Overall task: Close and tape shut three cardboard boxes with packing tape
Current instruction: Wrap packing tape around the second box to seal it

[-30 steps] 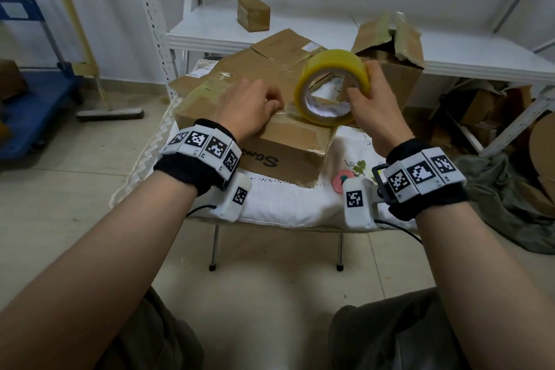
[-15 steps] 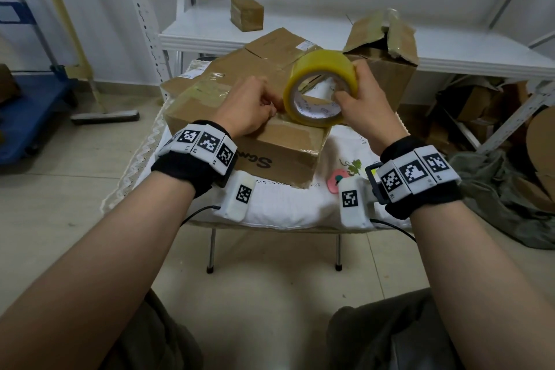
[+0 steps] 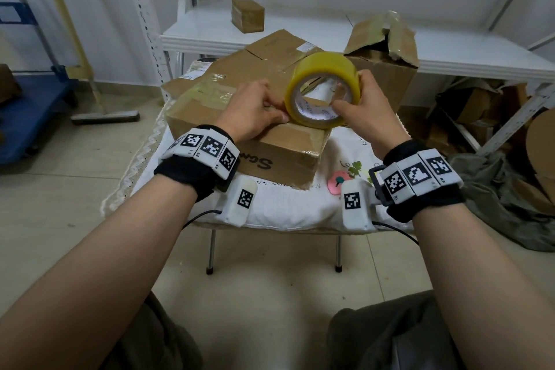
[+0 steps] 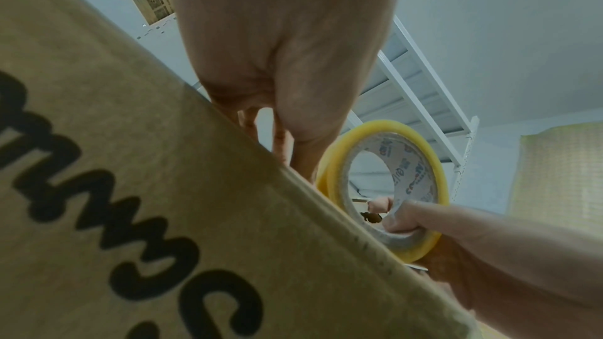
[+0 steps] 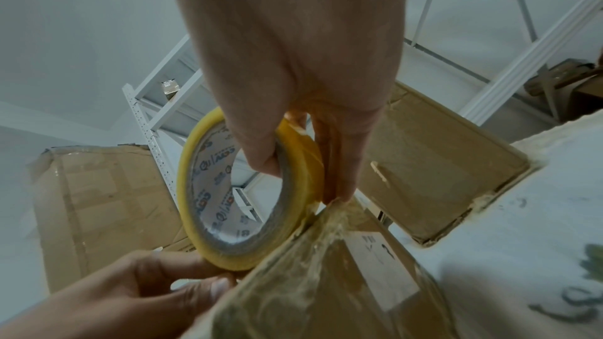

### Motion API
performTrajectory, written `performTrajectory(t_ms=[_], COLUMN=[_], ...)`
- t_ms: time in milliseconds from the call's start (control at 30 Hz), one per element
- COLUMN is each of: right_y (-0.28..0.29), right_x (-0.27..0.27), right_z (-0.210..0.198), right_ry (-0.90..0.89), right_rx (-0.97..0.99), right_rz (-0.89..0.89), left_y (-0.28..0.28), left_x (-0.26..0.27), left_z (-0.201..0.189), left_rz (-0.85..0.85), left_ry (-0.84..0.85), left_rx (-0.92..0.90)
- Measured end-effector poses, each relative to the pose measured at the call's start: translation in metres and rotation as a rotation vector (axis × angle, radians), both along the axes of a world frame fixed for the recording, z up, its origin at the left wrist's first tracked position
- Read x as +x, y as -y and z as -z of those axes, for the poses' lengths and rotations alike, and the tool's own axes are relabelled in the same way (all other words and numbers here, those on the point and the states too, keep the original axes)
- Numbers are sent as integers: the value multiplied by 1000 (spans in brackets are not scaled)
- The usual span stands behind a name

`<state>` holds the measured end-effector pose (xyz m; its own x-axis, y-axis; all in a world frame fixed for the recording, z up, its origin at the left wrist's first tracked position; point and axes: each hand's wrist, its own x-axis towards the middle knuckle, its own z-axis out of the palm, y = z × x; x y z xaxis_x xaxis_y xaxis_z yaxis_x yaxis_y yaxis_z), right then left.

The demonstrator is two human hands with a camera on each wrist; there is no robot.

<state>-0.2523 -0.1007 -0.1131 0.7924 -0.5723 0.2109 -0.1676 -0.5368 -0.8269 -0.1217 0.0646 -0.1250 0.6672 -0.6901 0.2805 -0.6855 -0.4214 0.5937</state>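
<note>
A yellow packing tape roll stands on edge on the top right part of the near cardboard box. My right hand grips the roll, thumb inside the core and fingers over the outside. My left hand lies on the box top with curled fingers; its thumb and forefinger pinch at the roll's lower rim. Whether a loose tape end is between them is hidden. A larger closed box lies behind. An open box with raised flaps stands at the right.
The boxes sit on a small table with a white cloth; a pink object lies on it. Behind is a white shelf with a small box. A blue cart stands left; cardboard scraps are piled right.
The right hand brought the roll down and left onto the near box's top. The left hand slid right along the box top until its fingertips met the roll.
</note>
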Motion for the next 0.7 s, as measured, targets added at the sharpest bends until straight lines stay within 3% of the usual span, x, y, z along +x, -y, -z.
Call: performTrajectory(t_ms=[700], right_y=[-3], right_x=[1], right_z=[3], right_ry=[1], right_rx=[-62], right_rz=[36], left_y=[2], left_x=[4], left_z=[4], left_rz=[16], left_ry=[13], left_rx=[21])
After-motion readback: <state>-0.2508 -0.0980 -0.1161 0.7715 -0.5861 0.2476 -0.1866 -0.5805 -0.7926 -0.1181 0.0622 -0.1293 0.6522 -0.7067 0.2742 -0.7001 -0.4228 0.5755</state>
